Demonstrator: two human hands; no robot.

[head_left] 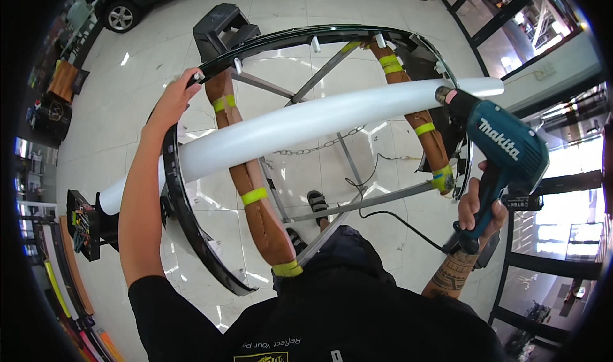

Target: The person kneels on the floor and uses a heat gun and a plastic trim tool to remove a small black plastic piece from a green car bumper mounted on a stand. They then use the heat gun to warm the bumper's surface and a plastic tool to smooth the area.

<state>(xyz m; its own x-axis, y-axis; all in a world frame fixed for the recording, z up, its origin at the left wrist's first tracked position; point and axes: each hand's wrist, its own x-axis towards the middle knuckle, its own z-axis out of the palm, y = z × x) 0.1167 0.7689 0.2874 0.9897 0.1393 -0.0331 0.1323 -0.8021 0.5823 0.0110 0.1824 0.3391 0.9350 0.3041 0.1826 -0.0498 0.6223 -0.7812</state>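
Black frame point(281, 39) across the stand, left hand at its ten o'clock bend, right hand with the heat gun off its three o'clock end.

With twelve o'clock at the picture's top, the frame curved round ahead of the person, its long axis running roughly nine to three; from the left hand point(175, 106) its far run led toward two o'clock and its near limb toward five. That hand was the nearer, thumb and fingers pinching the edge. The right hand point(480, 210) was wrapped round the handle of the heat gun point(507, 141), whose nozzle pointed to ten, near the frame's right end; whether they touched, I could not tell. A white roll point(319, 120) stretched from eight toward two, above the stand's padded arms point(242, 180).
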